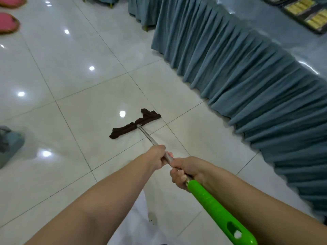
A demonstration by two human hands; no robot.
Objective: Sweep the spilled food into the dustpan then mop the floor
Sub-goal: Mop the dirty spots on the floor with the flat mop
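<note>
A mop with a dark brown cloth head (135, 123) lies flat on the glossy white tile floor (70, 76) in the middle of the head view. Its metal pole (147, 137) runs back toward me and ends in a bright green handle (219, 211). My left hand (157, 158) grips the metal pole further down. Just behind it, my right hand (185, 172) grips the pole where the green handle begins. No spilled food or dustpan shows in view.
A long table with a pleated blue-grey skirt (247, 76) runs along the right, with trays of yellow food (307, 13) on top. Red-cushioned seats (8, 22) sit at the far left. Someone's covered foot (10, 144) stands at the left edge.
</note>
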